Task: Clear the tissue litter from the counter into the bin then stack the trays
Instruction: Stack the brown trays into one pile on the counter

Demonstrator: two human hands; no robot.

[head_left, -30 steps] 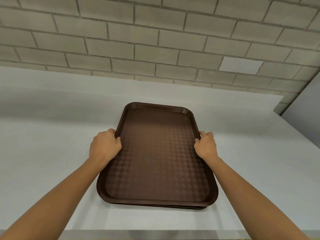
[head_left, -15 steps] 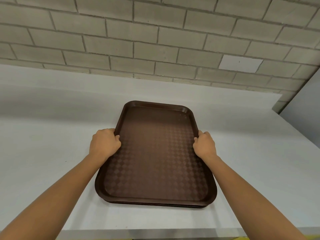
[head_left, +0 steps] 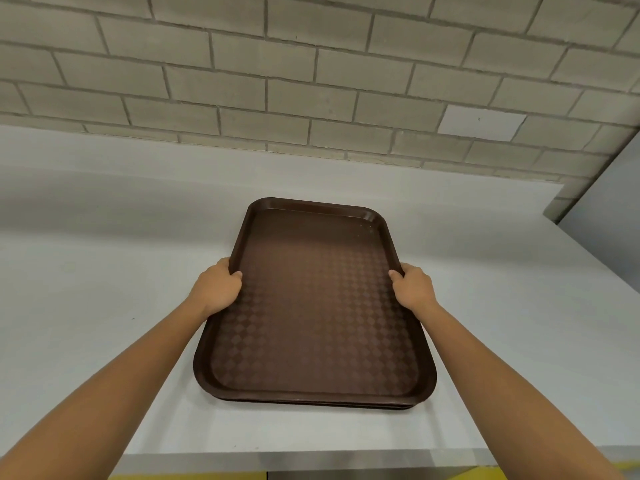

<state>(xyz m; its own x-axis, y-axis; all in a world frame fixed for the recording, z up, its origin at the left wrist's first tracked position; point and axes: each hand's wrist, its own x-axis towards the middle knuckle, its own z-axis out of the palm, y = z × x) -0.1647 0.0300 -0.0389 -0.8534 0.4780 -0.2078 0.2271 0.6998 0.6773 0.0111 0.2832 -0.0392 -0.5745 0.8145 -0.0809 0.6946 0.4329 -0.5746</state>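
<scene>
A: Trays, where were they?
B: Top tray (head_left: 311, 306), brown with a diamond texture, sat on the lower trays (head_left: 311, 405) on the white counter (head_left: 104, 306). Long sides ran away from the person, and the near short edge was close to the counter's front lip. It sat slightly off the ones beneath, so their rims peeked out along the near edge.
A: Hands?
B: Left hand (head_left: 218, 289) gripped the top tray's left long rim about midway. Thumb lay over the rim on the inside, fingers wrapped round the outer edge and mostly hidden. Right hand (head_left: 414, 289) had the same grip on the right rim. Forearms came in from the bottom corners.
A: Lifted or resting?
B: Couldn't tell; the near edge looked seated on the pile.
A: Room around it?
B: Wide stretch of counter lay left of the pile. A narrower wedge on the right ran up to a grey side panel (head_left: 606, 209). Past the far short edge came a strip of counter, then a low white upstand (head_left: 138, 168) at the wall's foot.
A: Surface, room?
B: Counter was matte white with a few tiny dark specks. Its front edge had a metal strip (head_left: 311, 460) with a yellow panel (head_left: 190, 475) below. The brick wall (head_left: 311, 81) was pale, with one white patch (head_left: 481, 123) at upper right
</scene>
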